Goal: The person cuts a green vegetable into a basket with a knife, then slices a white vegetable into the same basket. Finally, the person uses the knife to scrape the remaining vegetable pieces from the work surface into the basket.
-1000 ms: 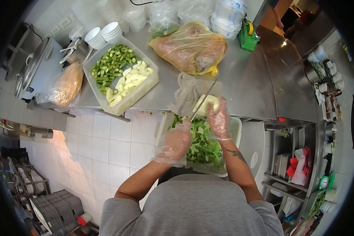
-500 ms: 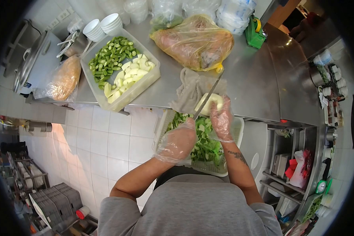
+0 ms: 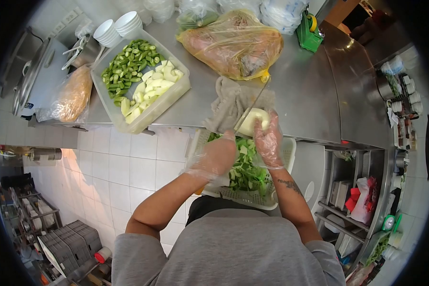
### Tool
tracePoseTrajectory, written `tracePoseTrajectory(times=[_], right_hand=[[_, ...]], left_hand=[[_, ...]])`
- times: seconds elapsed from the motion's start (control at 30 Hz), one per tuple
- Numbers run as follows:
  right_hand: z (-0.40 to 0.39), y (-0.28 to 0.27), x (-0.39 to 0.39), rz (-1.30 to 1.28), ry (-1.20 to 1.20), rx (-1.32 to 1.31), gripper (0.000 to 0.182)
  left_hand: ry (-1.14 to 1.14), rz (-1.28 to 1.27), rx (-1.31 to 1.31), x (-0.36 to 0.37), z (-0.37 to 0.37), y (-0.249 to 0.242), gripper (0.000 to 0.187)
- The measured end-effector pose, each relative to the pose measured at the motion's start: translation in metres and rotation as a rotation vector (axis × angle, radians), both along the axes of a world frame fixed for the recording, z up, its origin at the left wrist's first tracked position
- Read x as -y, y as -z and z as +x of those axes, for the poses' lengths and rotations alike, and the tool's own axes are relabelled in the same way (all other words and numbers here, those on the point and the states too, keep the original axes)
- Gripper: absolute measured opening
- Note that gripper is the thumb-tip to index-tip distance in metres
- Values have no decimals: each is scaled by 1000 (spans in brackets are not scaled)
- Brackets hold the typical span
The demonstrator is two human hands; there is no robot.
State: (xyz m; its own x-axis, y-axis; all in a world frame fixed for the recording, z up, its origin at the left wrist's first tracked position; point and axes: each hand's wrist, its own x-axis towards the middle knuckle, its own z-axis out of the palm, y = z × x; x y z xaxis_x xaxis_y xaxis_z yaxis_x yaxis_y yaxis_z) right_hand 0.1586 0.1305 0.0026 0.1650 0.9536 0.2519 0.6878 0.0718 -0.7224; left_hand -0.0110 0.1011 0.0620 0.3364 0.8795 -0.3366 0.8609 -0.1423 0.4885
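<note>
My left hand (image 3: 218, 155), in a clear plastic glove, is closed around the handle of a long knife (image 3: 253, 103). The blade points up and away, lying along the left side of a pale, peeled gourd-like vegetable (image 3: 256, 120). My right hand (image 3: 268, 145), gloved as well, grips that vegetable from the right, with fingers around it. Both hands are over a white perforated basket (image 3: 289, 155) of cut leafy greens (image 3: 248, 167). A crumpled grey cloth (image 3: 224, 102) lies on the counter just beyond them.
On the steel counter (image 3: 300, 105), a plastic container (image 3: 183, 95) holds cut green pods (image 3: 128, 66) and pale chunks (image 3: 152, 88). Behind are a large yellow-bagged item (image 3: 233, 45), a green tape dispenser (image 3: 310, 35) and stacked white bowls (image 3: 128, 24). Shelves (image 3: 352, 190) stand right.
The knife blade has shifted slightly left and lies along the vegetable's side rather than across it. The vegetable is turned a little, showing a rounded end. The whole view has shifted slightly.
</note>
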Motion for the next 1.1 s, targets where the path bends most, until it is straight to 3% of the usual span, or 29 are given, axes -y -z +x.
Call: tracePoseTrajectory(times=[0.1, 0.23, 0.47, 0.7, 1.1], right_hand=[[-2, 4, -1, 19, 18, 7, 48], [-5, 4, 3, 58, 49, -9, 45], [-6, 2, 4, 71, 50, -26, 49], [-11, -16, 7, -33, 71, -44, 49], [-9, -12, 5, 6, 72, -31, 44]], left_hand=[[37, 18, 17, -7, -2, -11, 25], [33, 21, 71, -26, 7, 12, 26], [-27, 65, 44, 0, -2, 25, 26], [-73, 152, 92, 17, -14, -14, 30], [-62, 63, 50, 27, -4, 5, 32]])
